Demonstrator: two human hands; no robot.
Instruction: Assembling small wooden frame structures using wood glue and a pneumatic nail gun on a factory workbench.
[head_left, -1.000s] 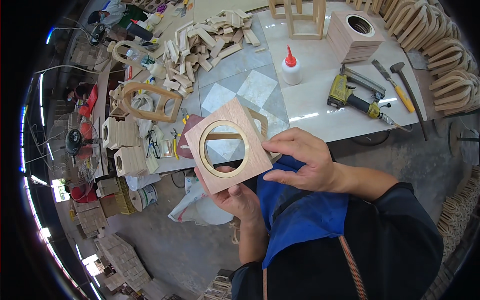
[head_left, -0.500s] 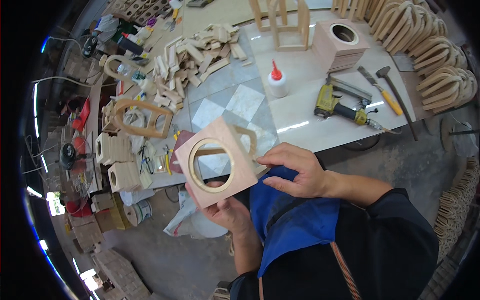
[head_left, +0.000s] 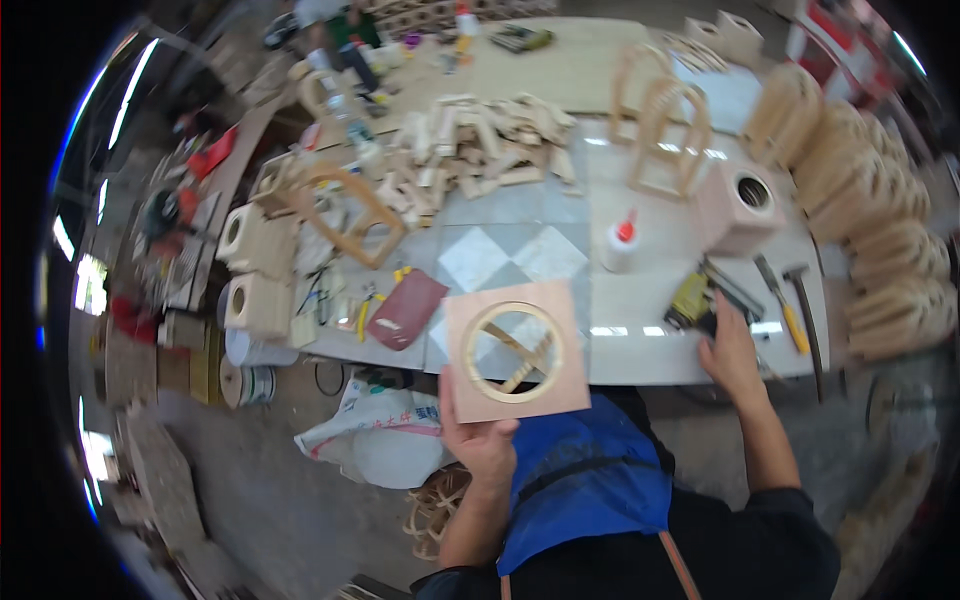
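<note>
My left hand [head_left: 480, 440] grips the lower left corner of a square wooden panel [head_left: 515, 350] with a round ring-framed hole, held flat over the table's near edge. A wooden stick shows across the hole, behind the panel. My right hand [head_left: 730, 352] has reached out to the right and rests on the table by a yellow and black power tool [head_left: 692, 300]; whether it grips anything is unclear. A blue apron [head_left: 590, 480] covers my front.
A white glue bottle with a red cap [head_left: 620, 243] stands mid-table. A hammer [head_left: 806, 310], a yellow-handled tool [head_left: 782, 305], a pink box with a round hole [head_left: 738, 208], arched wooden frames [head_left: 668, 130], a pile of wood offcuts [head_left: 470, 150] and a dark red sanding sheet [head_left: 405, 310] lie around.
My right hand let go of the panel and moved right to the power tool. My left hand now holds the panel alone, flatter and closer to the table. The view swung toward the table.
</note>
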